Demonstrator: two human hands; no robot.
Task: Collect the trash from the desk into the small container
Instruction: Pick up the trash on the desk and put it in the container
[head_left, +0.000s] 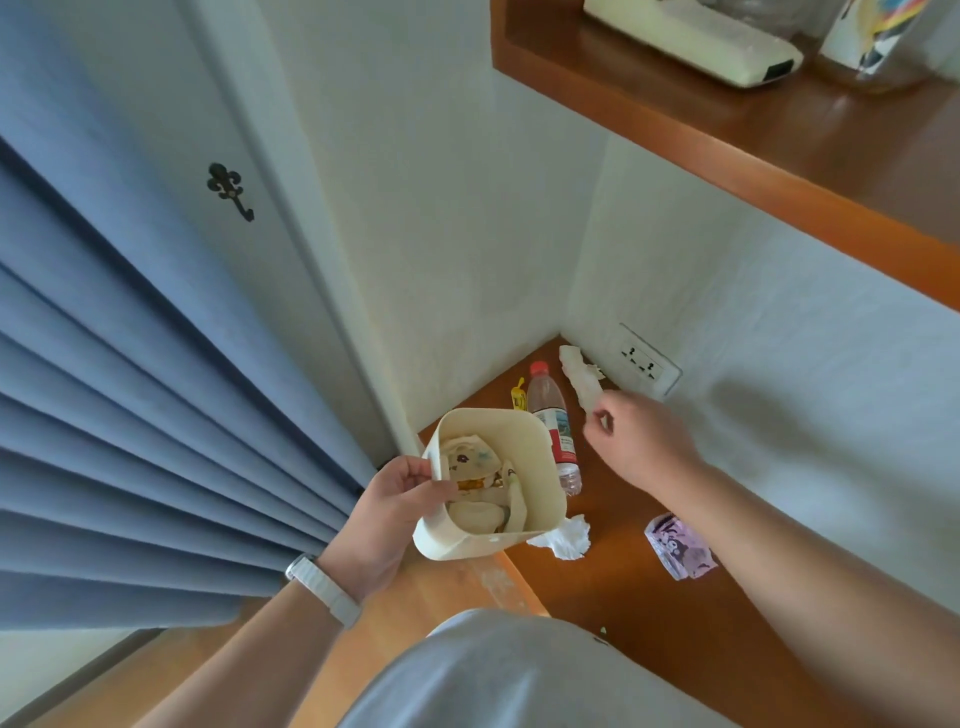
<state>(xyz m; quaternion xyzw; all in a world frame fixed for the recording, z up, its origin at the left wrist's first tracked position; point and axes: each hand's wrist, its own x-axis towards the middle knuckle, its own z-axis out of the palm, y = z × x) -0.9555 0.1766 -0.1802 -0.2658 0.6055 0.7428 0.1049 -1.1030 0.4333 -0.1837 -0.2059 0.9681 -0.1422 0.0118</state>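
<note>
Mid-collection: left hand (395, 501) gripping cream container (540, 467) at frame centre, already part-filled. Right hand (636, 439) pinching crumpled tissue (579, 376) near the tabletop (649, 587) corner. Next, probably: carry across, drop inside.

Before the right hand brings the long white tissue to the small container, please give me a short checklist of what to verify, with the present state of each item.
1. Right hand has hold of the long tissue: ok, fingers pinch its near end.
2. Container is held steady: ok, left hand grips its rim.
3. Container opening faces up: ok, tilted slightly.
4. Room left inside: cannot tell, trash already fills much of it.
5. Path clear: not ok, the plastic bottle lies between tissue and container.
6. Other trash remaining on the desk: not ok, crumpled tissue and pink wrapper remain.
</note>
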